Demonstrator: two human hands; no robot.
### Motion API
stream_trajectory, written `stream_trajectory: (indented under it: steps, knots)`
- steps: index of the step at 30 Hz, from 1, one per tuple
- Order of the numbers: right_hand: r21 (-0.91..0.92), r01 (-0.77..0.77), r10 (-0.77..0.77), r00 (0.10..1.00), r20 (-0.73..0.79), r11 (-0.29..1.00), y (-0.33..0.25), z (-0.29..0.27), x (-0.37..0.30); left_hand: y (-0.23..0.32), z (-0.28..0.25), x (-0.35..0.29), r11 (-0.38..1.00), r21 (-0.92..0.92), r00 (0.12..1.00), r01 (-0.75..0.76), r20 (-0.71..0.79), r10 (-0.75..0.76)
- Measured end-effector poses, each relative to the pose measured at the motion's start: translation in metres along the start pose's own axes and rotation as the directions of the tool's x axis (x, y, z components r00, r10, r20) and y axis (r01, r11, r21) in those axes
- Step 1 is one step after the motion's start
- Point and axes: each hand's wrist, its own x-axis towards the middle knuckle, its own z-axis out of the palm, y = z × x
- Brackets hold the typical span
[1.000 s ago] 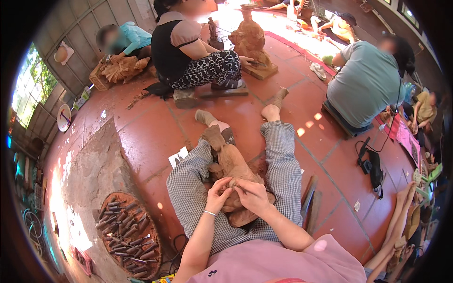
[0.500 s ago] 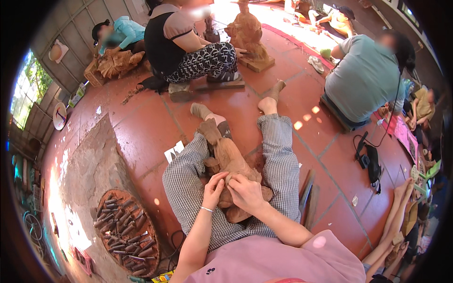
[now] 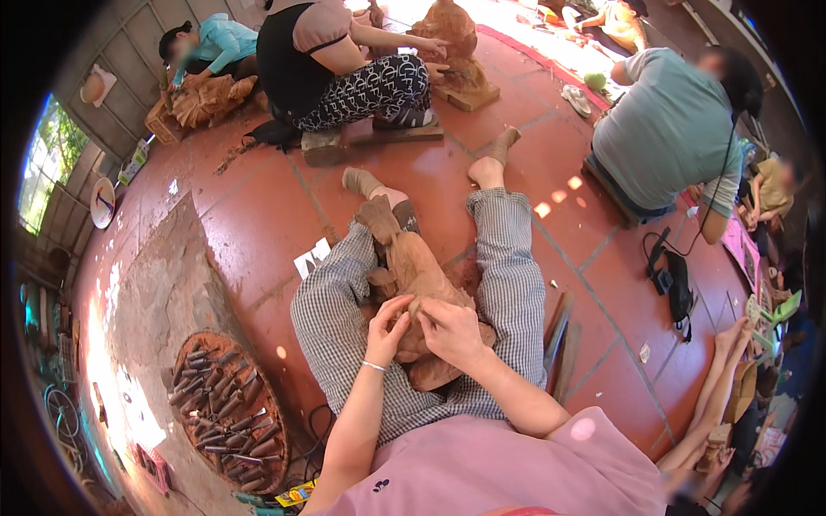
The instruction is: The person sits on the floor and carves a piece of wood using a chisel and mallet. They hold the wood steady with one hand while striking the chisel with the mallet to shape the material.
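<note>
A brown wooden carving point(image 3: 419, 265) lies lengthwise between my thighs, its narrow end pointing away from me and its bulky end close to my lap. Both hands meet over its near half. My left hand point(image 3: 387, 331), with a bracelet at the wrist, has its fingers bent and pressed together against the wood. Beside it, my right hand point(image 3: 451, 332) is closed in a pinch, fingertips nearly touching the left ones. Whatever sits between the fingertips is too small or hidden to make out.
To my left, a round tray point(image 3: 205, 340) holds several wooden-handled carving tools point(image 3: 225, 404). Long flat tools point(image 3: 561, 344) lie by my right thigh. A black bag point(image 3: 678, 292) with a cord rests farther right. Ahead, a person point(image 3: 297, 69) sits at a larger carving point(image 3: 456, 52); others work around.
My hands stay together on the carving, with the fingertips shifting slightly. The view has tilted a little. The person ahead has raised a hand against the large carving.
</note>
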Motion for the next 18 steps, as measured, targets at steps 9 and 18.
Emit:
stream_trajectory:
  steps: [9,18]
  knots:
    - [0.016,0.000,0.001,0.999,-0.046,1.000,0.011,0.005,0.002,-0.009,-0.002,0.001,0.994,0.084,0.998,-0.065,-0.009,0.066]
    - [0.091,-0.089,0.085,0.995,0.043,0.992,0.021,0.007,0.001,-0.010,-0.008,-0.003,1.000,-0.007,1.000,0.002,0.007,-0.002]
